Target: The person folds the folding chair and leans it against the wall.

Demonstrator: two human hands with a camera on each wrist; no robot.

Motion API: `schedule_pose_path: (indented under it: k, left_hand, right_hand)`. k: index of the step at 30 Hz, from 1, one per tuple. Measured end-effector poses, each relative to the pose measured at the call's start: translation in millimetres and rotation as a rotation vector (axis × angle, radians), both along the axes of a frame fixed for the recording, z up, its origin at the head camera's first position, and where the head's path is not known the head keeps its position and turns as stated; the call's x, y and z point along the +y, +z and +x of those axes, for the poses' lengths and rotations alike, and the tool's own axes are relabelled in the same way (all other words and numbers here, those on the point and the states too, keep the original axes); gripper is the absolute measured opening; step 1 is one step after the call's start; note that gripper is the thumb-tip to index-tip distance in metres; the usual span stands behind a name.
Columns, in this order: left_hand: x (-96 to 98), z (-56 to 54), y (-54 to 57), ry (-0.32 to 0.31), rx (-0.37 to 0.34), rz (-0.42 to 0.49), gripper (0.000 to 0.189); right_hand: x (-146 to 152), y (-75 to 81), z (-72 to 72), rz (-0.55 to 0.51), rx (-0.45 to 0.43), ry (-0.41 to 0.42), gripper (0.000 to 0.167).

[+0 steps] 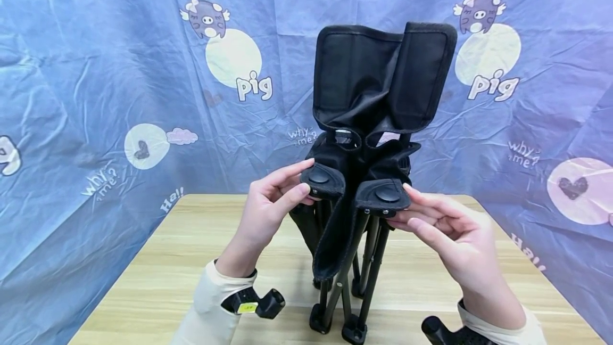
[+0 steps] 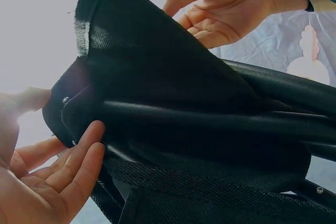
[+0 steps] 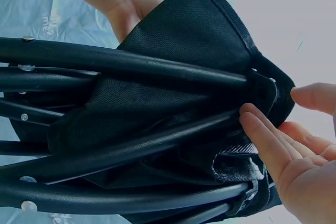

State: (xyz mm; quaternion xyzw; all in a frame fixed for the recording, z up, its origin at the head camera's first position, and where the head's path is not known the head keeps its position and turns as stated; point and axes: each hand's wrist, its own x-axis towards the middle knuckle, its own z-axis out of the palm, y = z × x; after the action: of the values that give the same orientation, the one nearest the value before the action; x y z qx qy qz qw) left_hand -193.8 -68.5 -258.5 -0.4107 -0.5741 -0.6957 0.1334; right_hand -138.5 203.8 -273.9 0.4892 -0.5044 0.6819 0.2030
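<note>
A black folding chair, mostly folded, stands upright with its fabric back raised and its seat creased down the middle. My left hand holds the seat's left front corner, thumb and forefinger at its edge. At the right front corner, my right hand grips the edge, with fingers reaching beneath. In the left wrist view, fingers lie against the chair's underside close to a dark tube. The right wrist view has fingertips touching near a tube end, below the fabric corner.
The chair's thin legs stand close together on a light wooden table. Behind hangs a creased blue cloth printed with pigs and words. A wrist camera sits on the left sleeve.
</note>
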Motion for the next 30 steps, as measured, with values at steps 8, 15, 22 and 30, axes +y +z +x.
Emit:
schedule_pose_path:
  k: [8,15,22,30]
  left_hand:
    - [2.2,2.0,2.0,-0.007,0.017,-0.006,0.049]
    - [1.2,2.9,3.5,-0.016,0.043,-0.014,0.048]
    - [-4.1,0.6,1.0,-0.014,0.038,-0.016,0.049]
    - [-10.3,-3.0,-5.3,-0.017,0.063,-0.012,0.038]
  right_hand:
    - [-5,1.2,-2.6,-0.006,0.010,0.029,0.038]
    - [-5,0.9,-3.0,-0.006,0.024,0.045,0.040]
    - [-1,-0.5,-3.0,0.048,0.065,0.131,0.044]
    - [-3,-3.5,-4.0,0.069,0.101,0.195,0.049]
